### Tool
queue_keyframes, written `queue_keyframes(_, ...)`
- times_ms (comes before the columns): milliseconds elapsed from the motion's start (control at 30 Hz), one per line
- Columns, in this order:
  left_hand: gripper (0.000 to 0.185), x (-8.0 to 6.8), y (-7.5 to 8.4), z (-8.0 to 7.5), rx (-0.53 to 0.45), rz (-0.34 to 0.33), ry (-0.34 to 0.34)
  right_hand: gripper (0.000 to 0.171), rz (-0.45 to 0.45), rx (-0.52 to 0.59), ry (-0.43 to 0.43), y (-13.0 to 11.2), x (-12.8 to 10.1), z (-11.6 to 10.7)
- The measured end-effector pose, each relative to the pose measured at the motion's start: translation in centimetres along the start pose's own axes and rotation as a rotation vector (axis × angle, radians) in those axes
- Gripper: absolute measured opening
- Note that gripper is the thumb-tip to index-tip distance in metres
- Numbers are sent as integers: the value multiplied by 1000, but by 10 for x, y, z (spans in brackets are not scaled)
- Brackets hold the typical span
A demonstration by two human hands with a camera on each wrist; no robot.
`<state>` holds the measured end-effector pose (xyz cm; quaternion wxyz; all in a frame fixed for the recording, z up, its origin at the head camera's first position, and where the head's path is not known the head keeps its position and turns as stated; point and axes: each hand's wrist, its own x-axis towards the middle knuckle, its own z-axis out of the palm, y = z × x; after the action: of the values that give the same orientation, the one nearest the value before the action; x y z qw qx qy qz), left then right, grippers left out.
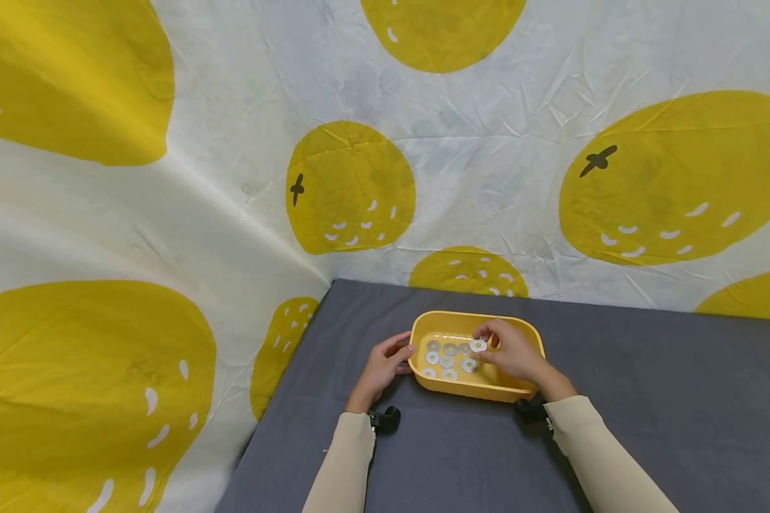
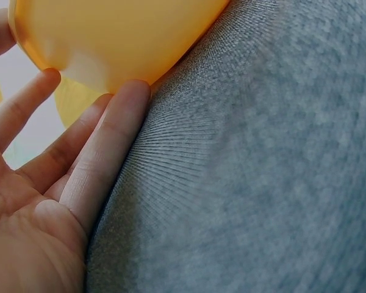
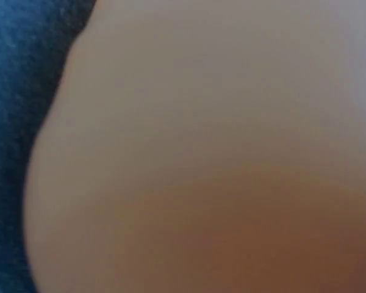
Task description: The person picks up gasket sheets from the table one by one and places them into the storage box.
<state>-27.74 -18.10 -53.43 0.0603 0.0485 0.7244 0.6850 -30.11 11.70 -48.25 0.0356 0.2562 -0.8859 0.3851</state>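
A yellow plastic tub (image 1: 481, 391) with rounded corners stands on the dark cloth, several flat metal washers (image 1: 450, 349) spread over its floor. My left hand (image 1: 380, 367) holds the tub's left end, the thumb at the rim. In the left wrist view, its fingers (image 2: 100, 155) lie fairly straight against the outer wall of the tub (image 2: 122, 36). Over the tub's right half, my right hand (image 1: 515, 353) pinches a washer (image 1: 478, 345) between thumb and fingers, above the others. Blurred skin fills most of the right wrist view, hiding the washer there.
Dark grey cloth (image 1: 449, 456) covers the table around the tub. Behind and to the left hangs a white curtain (image 1: 488, 192) printed with large yellow fruit. Black wrist cameras (image 1: 386, 420) sit below both hands, next to beige sleeves (image 1: 342, 467).
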Motion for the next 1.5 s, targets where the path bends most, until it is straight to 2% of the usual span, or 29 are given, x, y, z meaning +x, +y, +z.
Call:
queue_keyframes(267,50,0,-2,-1,-7,-7,-5,29,62,43,-70,7,7,3)
queue_keyframes(633,50,1,-1,-2,-13,2,-1,30,60,102,-134,16,13,6)
queue_keyframes(1200,49,2,-2,-1,-6,-8,7,27,114,11,-194,19,11,9)
queue_keyframes(1500,49,0,-2,0,1,-2,3,28,126,-22,-156,19,11,9)
